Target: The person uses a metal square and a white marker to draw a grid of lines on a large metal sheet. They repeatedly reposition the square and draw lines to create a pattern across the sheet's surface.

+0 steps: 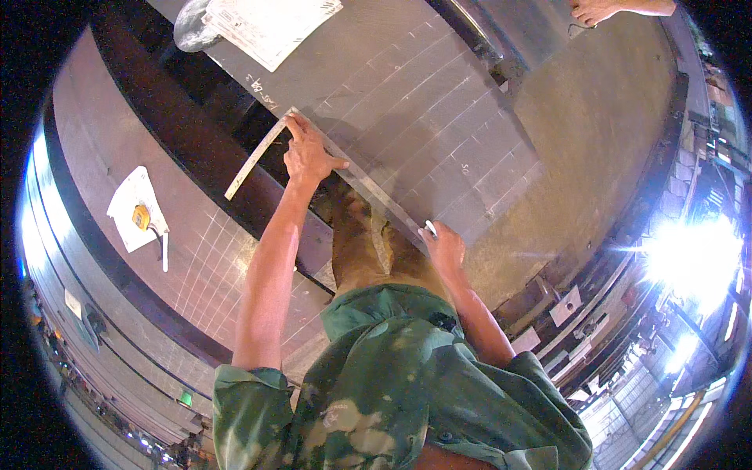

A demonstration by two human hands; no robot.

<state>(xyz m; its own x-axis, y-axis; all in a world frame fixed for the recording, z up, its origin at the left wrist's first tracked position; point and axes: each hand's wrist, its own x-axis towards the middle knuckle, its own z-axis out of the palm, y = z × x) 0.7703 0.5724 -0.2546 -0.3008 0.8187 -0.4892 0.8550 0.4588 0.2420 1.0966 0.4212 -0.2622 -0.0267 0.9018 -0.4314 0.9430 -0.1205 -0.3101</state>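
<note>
My left hand (305, 157) holds the corner of an L-shaped steel square (356, 174) at the near edge of a grey steel plate (446, 94). The thumb stretches along the long arm, which lies on that edge. The short arm juts out to the left, past the plate, over a dark gap. Thin white lines form a grid of rectangles on the plate. My right hand (445, 249) is closed around a white marking stick (431, 229), perhaps chalk, close to the far right end of the long arm.
Paper sheets (270, 27) lie at the plate's far left corner. On another lined plate at left rests a yellow tape measure (141, 217) on a white sheet (129, 235). Another person's hand (597, 9) shows at top right. Bright light glares at right, above stacked metal pieces (565, 305).
</note>
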